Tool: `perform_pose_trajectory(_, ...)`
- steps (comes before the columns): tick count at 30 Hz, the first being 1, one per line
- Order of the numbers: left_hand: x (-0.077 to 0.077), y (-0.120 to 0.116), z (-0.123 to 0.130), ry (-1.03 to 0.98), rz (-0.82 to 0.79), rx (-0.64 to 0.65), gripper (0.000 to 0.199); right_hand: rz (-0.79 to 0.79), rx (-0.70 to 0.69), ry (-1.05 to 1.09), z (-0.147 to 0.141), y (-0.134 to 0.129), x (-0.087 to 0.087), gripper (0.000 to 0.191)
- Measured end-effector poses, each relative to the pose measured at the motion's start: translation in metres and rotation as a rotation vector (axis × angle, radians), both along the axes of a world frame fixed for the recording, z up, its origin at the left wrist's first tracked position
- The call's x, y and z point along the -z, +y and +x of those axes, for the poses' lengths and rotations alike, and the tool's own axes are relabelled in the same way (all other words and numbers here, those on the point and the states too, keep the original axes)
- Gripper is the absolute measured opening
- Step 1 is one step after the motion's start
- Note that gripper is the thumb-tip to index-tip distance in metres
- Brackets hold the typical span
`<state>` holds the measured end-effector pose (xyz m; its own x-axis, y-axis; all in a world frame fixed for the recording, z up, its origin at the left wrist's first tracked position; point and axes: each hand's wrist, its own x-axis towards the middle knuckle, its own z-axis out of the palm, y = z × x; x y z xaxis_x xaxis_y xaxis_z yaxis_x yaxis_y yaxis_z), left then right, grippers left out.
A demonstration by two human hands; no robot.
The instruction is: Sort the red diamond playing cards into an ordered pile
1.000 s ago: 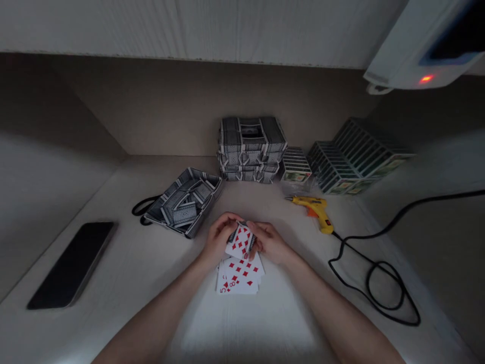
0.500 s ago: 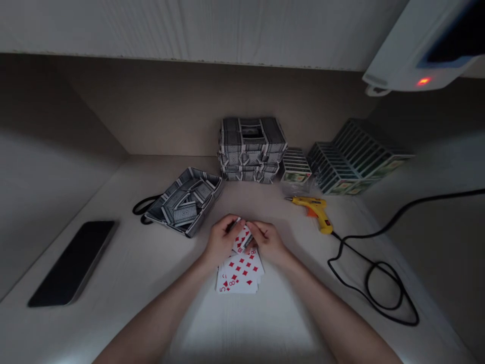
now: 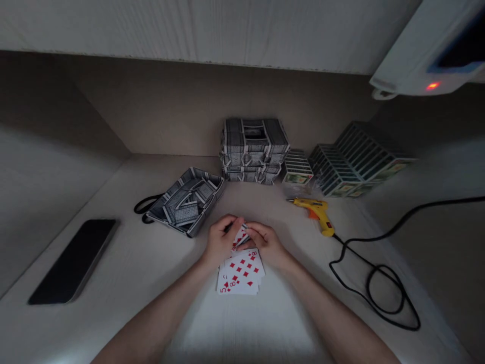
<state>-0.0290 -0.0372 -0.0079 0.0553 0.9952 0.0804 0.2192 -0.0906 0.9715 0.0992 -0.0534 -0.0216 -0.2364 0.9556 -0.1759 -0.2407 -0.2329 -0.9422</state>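
Between my hands is a playing card [image 3: 239,237] with red diamonds, its right side folded over so the patterned back shows. My left hand [image 3: 223,237] grips its left side, thumb on top. On the right side, the fingers of my right hand [image 3: 264,239] pinch the folded part. Just below, a loose pile of face-up diamond cards [image 3: 242,273] lies on the table, an eight on top and a five showing at the left. Fingers hide part of the held card.
An open card-built box [image 3: 189,205] holding folded cards lies left, by black-handled scissors [image 3: 146,205]. Behind stands a card-built structure [image 3: 253,144]. Card boxes [image 3: 364,159], a yellow glue gun [image 3: 316,212] and its black cable [image 3: 379,273] are right; a phone [image 3: 74,260] lies far left.
The held card is folded over further and shows less of its face. My right fingers have shifted slightly along it. The view has moved a little.
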Motion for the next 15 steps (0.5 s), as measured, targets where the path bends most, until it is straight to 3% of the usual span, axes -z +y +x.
perform_pose_trajectory(8, 0.0, 0.006, -0.005, -0.15, -0.141, 0.05, 0.028, 0.021, 0.055, 0.023, -0.004, -0.005, 0.0, 0.033)
perform_pose_trajectory(15, 0.002, 0.003, -0.001, -0.001, -0.012, 0.016, 0.028, -0.168, -0.094, 0.363, 0.006, 0.001, -0.008, 0.022)
